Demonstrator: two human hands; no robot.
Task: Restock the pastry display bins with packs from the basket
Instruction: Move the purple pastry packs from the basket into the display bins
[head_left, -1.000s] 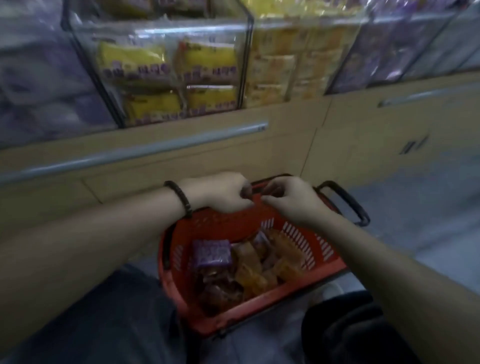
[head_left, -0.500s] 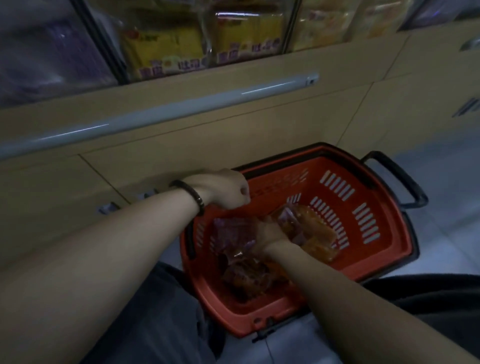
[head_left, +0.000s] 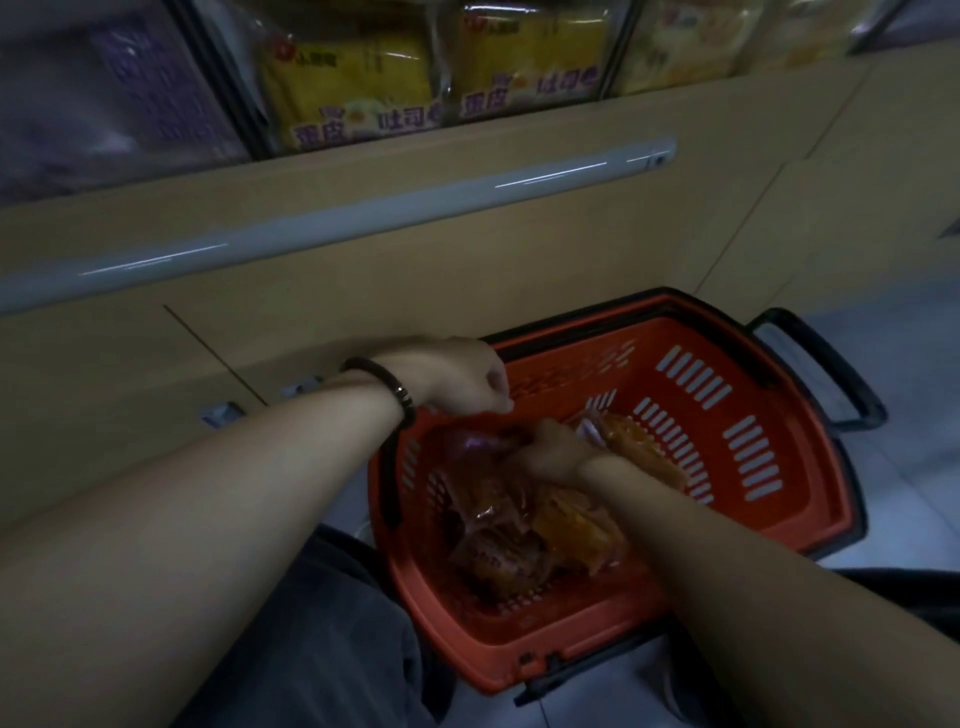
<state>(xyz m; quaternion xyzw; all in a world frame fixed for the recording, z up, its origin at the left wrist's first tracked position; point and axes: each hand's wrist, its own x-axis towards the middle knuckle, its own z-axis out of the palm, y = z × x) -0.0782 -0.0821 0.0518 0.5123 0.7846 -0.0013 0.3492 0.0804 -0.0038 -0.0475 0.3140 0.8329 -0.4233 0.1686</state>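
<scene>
A red basket (head_left: 810, 483) sits on the floor between my knees, with several pastry packs in it: orange ones (head_left: 571, 530), dark red ones (head_left: 493, 556) and a purple pack (head_left: 483, 441). My right hand (head_left: 550, 452) is down among them, fingers curled on the purple pack. My left hand (head_left: 457, 374), with a dark bracelet on the wrist, hovers over the basket's back left rim, fingers curled with nothing in them. The display bins are above: yellow packs (head_left: 353, 88) behind clear fronts and a purple-filled bin (head_left: 130, 104) at the left.
A beige cabinet front (head_left: 519, 270) with a long grey rail (head_left: 363, 213) stands right behind the basket. The basket's black handle (head_left: 831, 374) hangs folded out to the right. My dark trouser legs (head_left: 337, 623) flank the basket. Pale floor tiles (head_left: 909, 415) lie to the right.
My view dropped from the bins to the basket. A second ago both hands met at the basket's back rim; my right hand then went down into the packs and stays there.
</scene>
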